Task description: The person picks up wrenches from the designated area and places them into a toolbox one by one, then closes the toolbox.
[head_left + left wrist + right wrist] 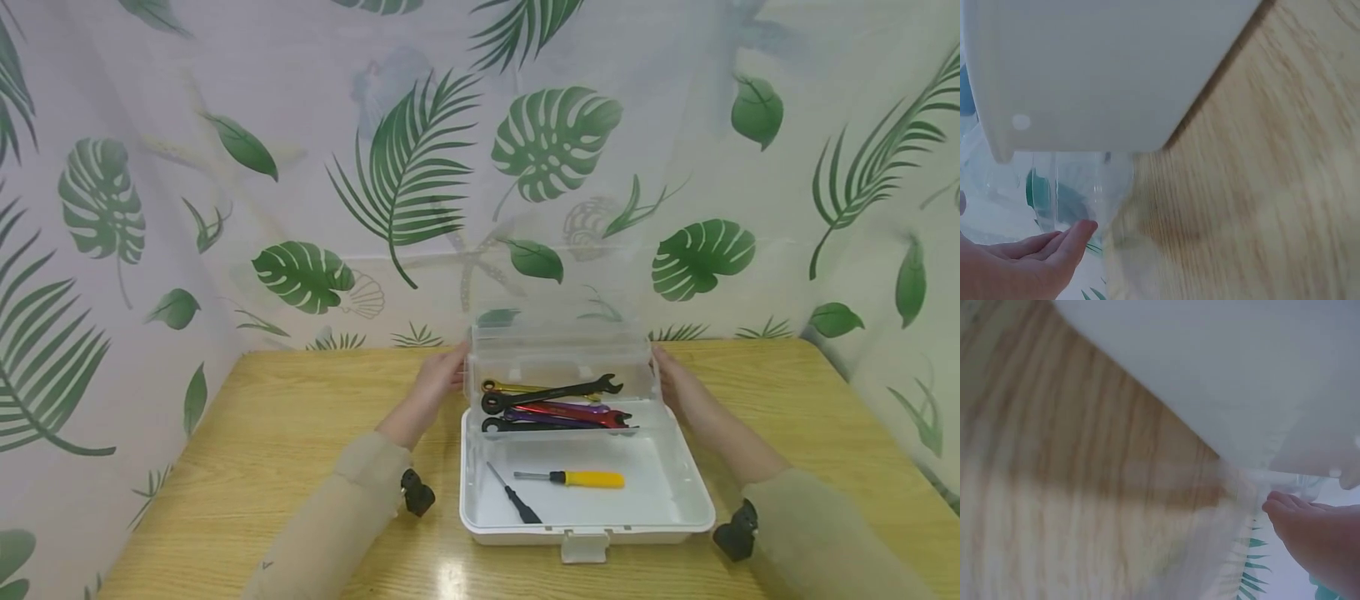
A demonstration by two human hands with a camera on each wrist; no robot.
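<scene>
A white plastic toolbox (pixel 697 500) stands open on the wooden table. A clear tray (pixel 558 354) sits over its rear half and holds several wrenches: black (pixel 551 393), red (pixel 577 412) and gold (pixel 525 387). My left hand (pixel 442 379) touches the tray's left side with fairly straight fingers (pixel 1069 240). On the opposite side my right hand (pixel 671 379) rests against the tray in the same way, fingertips (pixel 1282 506) at the clear plastic (pixel 1285 481). A yellow-handled screwdriver (pixel 581 478) and a black one (pixel 513 496) lie in the box's bottom.
The box's latch (pixel 585 546) hangs over the table's front. Bare wood (pixel 300 417) lies on both sides of the box. A leaf-printed curtain (pixel 405 167) closes off the back and sides. The wrist views show the box's white wall (pixel 1104 69) close up.
</scene>
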